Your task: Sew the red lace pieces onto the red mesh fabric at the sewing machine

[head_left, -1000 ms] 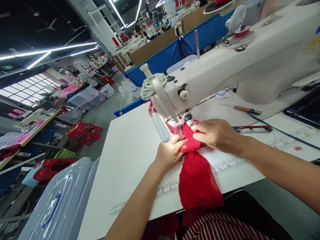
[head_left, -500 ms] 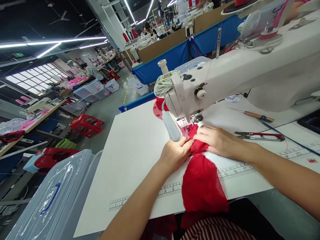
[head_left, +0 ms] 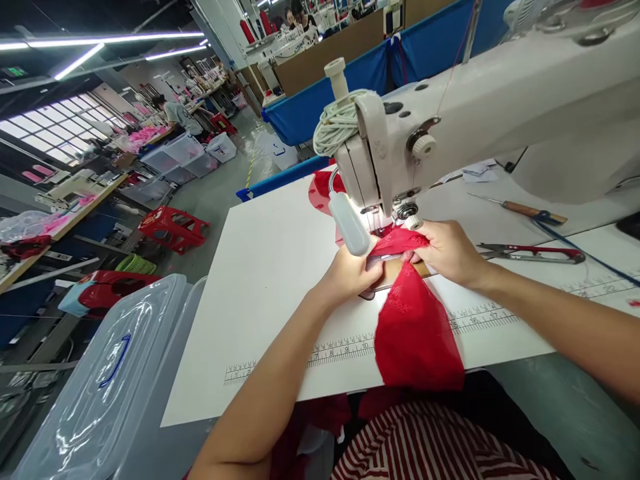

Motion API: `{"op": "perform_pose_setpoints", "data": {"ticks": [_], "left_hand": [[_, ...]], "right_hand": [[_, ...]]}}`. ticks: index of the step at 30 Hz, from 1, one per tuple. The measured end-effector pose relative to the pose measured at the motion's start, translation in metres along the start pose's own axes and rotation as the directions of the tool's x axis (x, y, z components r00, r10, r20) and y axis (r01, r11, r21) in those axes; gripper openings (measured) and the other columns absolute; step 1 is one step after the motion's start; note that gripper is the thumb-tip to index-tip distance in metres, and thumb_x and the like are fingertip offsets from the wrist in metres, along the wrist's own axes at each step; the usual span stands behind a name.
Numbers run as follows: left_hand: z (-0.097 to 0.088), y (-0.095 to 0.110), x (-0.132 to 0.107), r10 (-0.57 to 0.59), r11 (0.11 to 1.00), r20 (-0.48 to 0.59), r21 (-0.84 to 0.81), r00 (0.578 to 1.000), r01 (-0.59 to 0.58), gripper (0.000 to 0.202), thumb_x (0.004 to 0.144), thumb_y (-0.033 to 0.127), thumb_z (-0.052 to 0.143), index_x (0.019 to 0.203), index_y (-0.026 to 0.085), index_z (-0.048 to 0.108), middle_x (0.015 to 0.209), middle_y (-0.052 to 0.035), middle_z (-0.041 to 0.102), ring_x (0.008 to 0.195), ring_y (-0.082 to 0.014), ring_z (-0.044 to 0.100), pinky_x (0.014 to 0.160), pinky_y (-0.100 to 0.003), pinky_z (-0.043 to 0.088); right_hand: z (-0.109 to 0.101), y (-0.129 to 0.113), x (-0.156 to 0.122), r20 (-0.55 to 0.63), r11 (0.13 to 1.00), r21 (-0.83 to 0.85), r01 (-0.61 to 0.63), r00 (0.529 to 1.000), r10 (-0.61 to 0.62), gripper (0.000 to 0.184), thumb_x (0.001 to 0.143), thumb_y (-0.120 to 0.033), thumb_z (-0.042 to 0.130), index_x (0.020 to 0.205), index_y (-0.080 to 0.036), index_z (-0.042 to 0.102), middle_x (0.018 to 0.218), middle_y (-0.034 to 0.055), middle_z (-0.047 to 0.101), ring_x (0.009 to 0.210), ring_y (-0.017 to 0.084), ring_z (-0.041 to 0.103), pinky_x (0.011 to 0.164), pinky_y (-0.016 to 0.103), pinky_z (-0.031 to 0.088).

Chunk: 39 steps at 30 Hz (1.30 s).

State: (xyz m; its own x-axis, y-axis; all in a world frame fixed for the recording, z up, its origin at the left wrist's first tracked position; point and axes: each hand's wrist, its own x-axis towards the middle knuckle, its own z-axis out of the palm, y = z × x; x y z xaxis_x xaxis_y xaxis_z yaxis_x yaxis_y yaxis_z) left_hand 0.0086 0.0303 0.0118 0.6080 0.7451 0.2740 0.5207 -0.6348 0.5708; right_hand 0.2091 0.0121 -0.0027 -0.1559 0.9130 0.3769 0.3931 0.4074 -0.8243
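Note:
Red lace fabric (head_left: 420,333) runs from under the needle area of a white sewing machine (head_left: 480,100) down over the table's front edge. My left hand (head_left: 350,270) grips the fabric's left side, just beneath a translucent lamp (head_left: 349,224). On the right side, my right hand (head_left: 447,253) pinches the same cloth between thumb and fingers. A strip of the cloth is stretched between both hands, and a tan plate (head_left: 393,273) shows below it. The needle tip is mostly hidden behind the machine head and lamp.
Red-handled thread snips (head_left: 535,253) and a wooden-handled awl (head_left: 530,211) lie right of my right hand. Another red piece (head_left: 320,192) rests behind the machine head. A lidded plastic bin (head_left: 115,373) stands left of the white table (head_left: 260,287). Co-workers sit farther back.
Both hands have lifted and spread the fabric slightly, moving apart, and the tan plate beneath has come into view. The camera view has shifted closer to the machine.

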Motion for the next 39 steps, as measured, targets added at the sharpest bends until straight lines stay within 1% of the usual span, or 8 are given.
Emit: {"op": "perform_pose_setpoints", "data": {"ticks": [6, 12, 19, 23, 26, 31, 35, 39], "left_hand": [[0.017, -0.003, 0.0, -0.004, 1.0, -0.18, -0.01, 0.984, 0.002, 0.012, 0.081, 0.018, 0.068, 0.079, 0.02, 0.056, 0.076, 0.001, 0.059, 0.073, -0.0163, 0.054, 0.067, -0.027, 0.046], [0.024, -0.009, -0.001, 0.063, 0.995, -0.238, 0.084, 0.969, -0.044, 0.018, 0.087, 0.016, 0.059, 0.07, 0.02, 0.054, 0.069, 0.0014, 0.057, 0.069, -0.0158, 0.052, 0.067, -0.029, 0.044], [0.015, -0.015, -0.004, 0.132, 0.976, -0.15, 0.195, 0.98, -0.102, 0.023, 0.094, 0.019, 0.046, 0.074, 0.02, 0.057, 0.074, -0.0025, 0.06, 0.073, -0.0181, 0.053, 0.073, -0.033, 0.046], [0.013, -0.012, -0.008, 0.168, 0.955, -0.135, 0.266, 0.976, -0.128, 0.029, 0.098, 0.025, 0.044, 0.074, 0.021, 0.06, 0.07, -0.0032, 0.059, 0.067, -0.0172, 0.052, 0.066, -0.031, 0.044], [0.013, -0.01, -0.011, 0.236, 0.898, -0.111, 0.404, 0.965, -0.173, 0.025, 0.098, 0.029, 0.048, 0.08, 0.021, 0.064, 0.07, -0.0038, 0.061, 0.066, -0.0167, 0.052, 0.058, -0.029, 0.039], [0.011, 0.003, -0.019, 0.389, 0.685, -0.026, 0.677, 0.921, -0.271, 0.02, 0.094, 0.012, 0.048, 0.093, 0.019, 0.067, 0.078, -0.0038, 0.068, 0.067, -0.0162, 0.055, 0.049, -0.029, 0.03], [0.004, 0.019, -0.024, 0.318, 0.66, 0.024, 0.712, 0.948, -0.24, 0.03, 0.089, 0.001, 0.047, 0.102, 0.018, 0.067, 0.091, -0.0038, 0.071, 0.069, -0.0165, 0.056, 0.05, -0.028, 0.033], [0.001, 0.027, -0.027, 0.303, 0.628, 0.05, 0.741, 0.952, -0.239, 0.033, 0.088, 0.0, 0.047, 0.109, 0.017, 0.066, 0.101, -0.0061, 0.072, 0.071, -0.0176, 0.057, 0.05, -0.028, 0.036]], "right_hand": [[0.0, -0.003, -0.002, -0.06, 0.986, -0.085, 0.146, 0.987, -0.151, 0.013, 0.071, -0.01, 0.052, 0.067, -0.021, 0.058, 0.062, -0.0017, 0.064, 0.056, 0.015, 0.059, 0.051, 0.025, 0.041], [0.0, -0.002, -0.004, -0.033, 0.945, -0.19, 0.265, 0.961, -0.276, 0.013, 0.081, -0.013, 0.051, 0.073, -0.02, 0.06, 0.063, -0.0007, 0.06, 0.056, 0.014, 0.052, 0.052, 0.025, 0.039], [-0.004, -0.002, -0.005, 0.023, 0.9, -0.205, 0.385, 0.921, -0.389, 0.014, 0.089, -0.016, 0.051, 0.08, -0.019, 0.06, 0.064, -0.0015, 0.054, 0.055, 0.013, 0.048, 0.051, 0.024, 0.037], [-0.01, -0.002, -0.006, 0.217, 0.855, -0.235, 0.462, 0.883, -0.417, 0.016, 0.091, -0.012, 0.048, 0.09, -0.019, 0.063, 0.077, 0.0033, 0.061, 0.065, 0.016, 0.054, 0.056, 0.026, 0.042], [-0.012, -0.002, -0.008, 0.333, 0.77, -0.381, 0.512, 0.853, -0.403, 0.027, 0.082, -0.002, 0.043, 0.088, -0.019, 0.063, 0.08, 0.0053, 0.062, 0.071, 0.019, 0.054, 0.058, 0.029, 0.042], [-0.012, -0.002, -0.01, 0.384, 0.662, -0.513, 0.546, 0.836, -0.392, 0.03, 0.07, 0.003, 0.042, 0.078, -0.019, 0.06, 0.088, 0.007, 0.065, 0.074, 0.02, 0.056, 0.056, 0.03, 0.04], [-0.013, -0.002, -0.011, 0.434, 0.698, -0.444, 0.561, 0.817, -0.38, 0.045, 0.066, 0.002, 0.046, 0.102, -0.018, 0.064, 0.123, 0.0085, 0.067, 0.085, 0.019, 0.064, 0.06, 0.028, 0.045], [-0.012, -0.001, -0.012, 0.415, 0.655, -0.552, 0.516, 0.851, -0.322, 0.044, 0.064, 0.0, 0.051, 0.101, -0.017, 0.066, 0.121, 0.0064, 0.07, 0.076, 0.019, 0.068, 0.055, 0.027, 0.044]]}}
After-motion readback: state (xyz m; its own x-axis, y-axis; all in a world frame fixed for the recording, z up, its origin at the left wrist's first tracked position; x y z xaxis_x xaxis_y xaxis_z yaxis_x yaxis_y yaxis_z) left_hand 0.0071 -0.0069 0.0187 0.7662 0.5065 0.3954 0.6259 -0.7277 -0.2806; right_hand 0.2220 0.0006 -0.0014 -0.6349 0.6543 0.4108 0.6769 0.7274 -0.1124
